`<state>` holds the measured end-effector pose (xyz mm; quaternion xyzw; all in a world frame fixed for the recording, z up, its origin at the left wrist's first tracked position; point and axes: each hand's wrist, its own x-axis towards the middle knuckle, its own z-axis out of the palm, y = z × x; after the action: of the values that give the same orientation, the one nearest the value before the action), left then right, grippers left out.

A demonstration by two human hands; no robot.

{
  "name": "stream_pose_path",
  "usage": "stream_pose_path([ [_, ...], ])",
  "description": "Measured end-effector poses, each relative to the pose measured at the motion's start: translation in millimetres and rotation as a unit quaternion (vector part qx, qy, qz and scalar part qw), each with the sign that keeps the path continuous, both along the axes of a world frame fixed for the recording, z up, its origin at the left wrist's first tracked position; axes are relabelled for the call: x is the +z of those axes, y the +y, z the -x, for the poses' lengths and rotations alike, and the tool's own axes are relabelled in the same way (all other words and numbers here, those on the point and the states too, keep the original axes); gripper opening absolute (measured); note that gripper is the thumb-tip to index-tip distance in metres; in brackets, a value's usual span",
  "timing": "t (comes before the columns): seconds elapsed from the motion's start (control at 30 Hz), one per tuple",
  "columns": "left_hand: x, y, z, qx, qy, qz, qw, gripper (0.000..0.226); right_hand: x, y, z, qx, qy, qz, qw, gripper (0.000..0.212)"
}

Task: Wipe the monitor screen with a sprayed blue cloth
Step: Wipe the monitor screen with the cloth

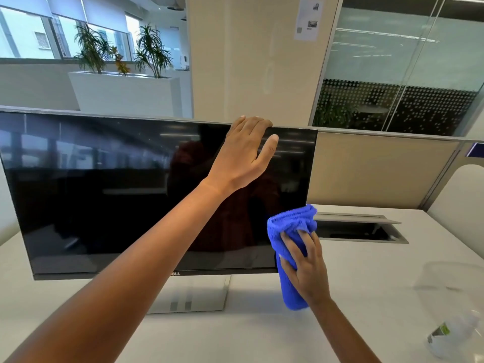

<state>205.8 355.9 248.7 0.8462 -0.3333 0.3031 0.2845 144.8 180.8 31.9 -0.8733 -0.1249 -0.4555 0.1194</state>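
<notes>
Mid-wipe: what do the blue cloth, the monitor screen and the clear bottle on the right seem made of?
Blue cloth: likely microfibre, matte; fuzzy looped pile shows. Monitor screen: glossy dark panel, glass or plastic, cannot tell; clear reflections show on it. Clear bottle: probably plastic, though blurred; the desk shows through it.

1. Monitor [131, 192] is stood on the surface [262, 336], left of centre.
2. Left hand [246, 150] is hooked over the monitor's top edge, toward its right end, with the thumb laid on the screen front.
3. Cloth [290, 226] is held in the right hand [306, 268] at the monitor's lower right corner.
4. Cable hatch [358, 226] is set into the surface, right of the monitor.
5. Bottle [450, 331] is placed at the near right of the surface.
6. Partition [379, 166] is set behind the surface; planter [125, 93] and pillar [251, 56] are seen beyond.
</notes>
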Motion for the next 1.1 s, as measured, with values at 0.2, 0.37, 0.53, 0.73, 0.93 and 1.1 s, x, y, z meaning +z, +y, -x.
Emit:
stream_pose_path([
  [0.2,2,2,1,-0.012,0.013,-0.013,1.000,0.054,92,2,-35,0.023,-0.063,-0.036,0.997,0.046],
  [0.37,5,4,1,-0.023,0.019,-0.023,0.999,0.055,158,20,-63,-0.049,-0.123,-0.065,0.989,0.049],
  [0.53,6,5,0,-0.032,0.018,-0.024,0.999,0.053,139,54,-61,-0.147,-0.139,-0.089,0.975,0.048],
  [0.73,6,5,-2,-0.029,0.029,-0.026,0.999,0.057,46,93,-38,-0.112,-0.102,0.036,0.988,0.054],
  [0.93,7,9,2,-0.042,0.042,-0.025,0.998,0.050,-25,92,-5,-0.054,-0.042,0.203,0.977,0.055],
  [1.1,14,25,0,-0.055,0.037,-0.052,0.996,0.045,3,80,8,-0.014,-0.087,0.170,0.981,0.040],
])
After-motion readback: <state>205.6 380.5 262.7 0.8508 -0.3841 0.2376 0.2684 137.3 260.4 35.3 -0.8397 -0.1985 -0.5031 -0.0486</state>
